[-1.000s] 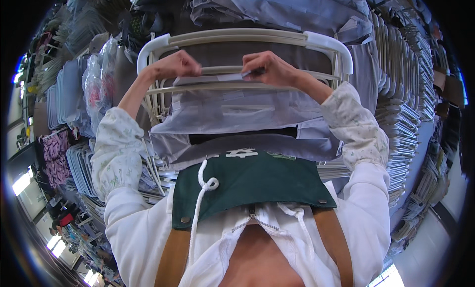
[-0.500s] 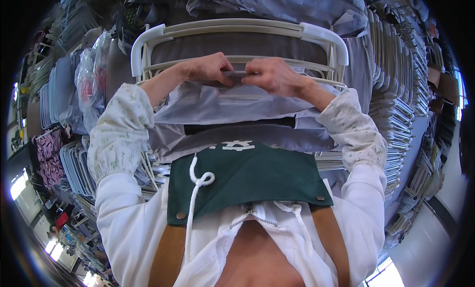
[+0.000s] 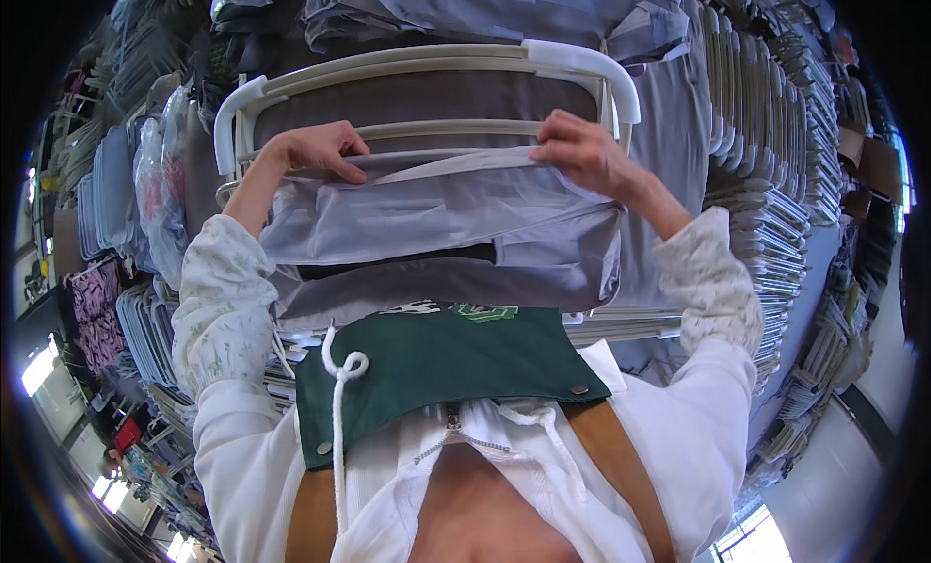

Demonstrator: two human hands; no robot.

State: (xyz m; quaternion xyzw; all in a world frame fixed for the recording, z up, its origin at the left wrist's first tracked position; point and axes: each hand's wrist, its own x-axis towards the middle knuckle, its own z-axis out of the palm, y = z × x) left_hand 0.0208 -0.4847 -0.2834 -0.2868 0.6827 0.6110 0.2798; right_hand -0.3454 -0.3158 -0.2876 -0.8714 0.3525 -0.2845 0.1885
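In front of me a cream tubular metal frame (image 3: 417,63) with white plastic corners holds dark grey cloth. A thin, shiny grey fabric cover (image 3: 407,209) lies over its nearer part, with a folded upper edge running between my hands. My left hand (image 3: 325,148) is closed at the left part of that edge, thumb pressed on the fabric near a cream crossbar (image 3: 446,128). At the right part, my right hand (image 3: 589,156) pinches the same edge, beside the frame's right side. The edge is stretched between them, sloping slightly up to the right.
Several similar folded frames (image 3: 766,127) stand packed in a row to the right. On the left are more stacked frames (image 3: 116,165) and clear plastic wrapping (image 3: 160,185). Wrapped grey fabric bundles (image 3: 485,15) lie beyond the frame.
My hands were close together at the middle of the fabric edge; now they are wide apart, left hand further left, right hand further right. The frame looks tilted and shifted left in view.
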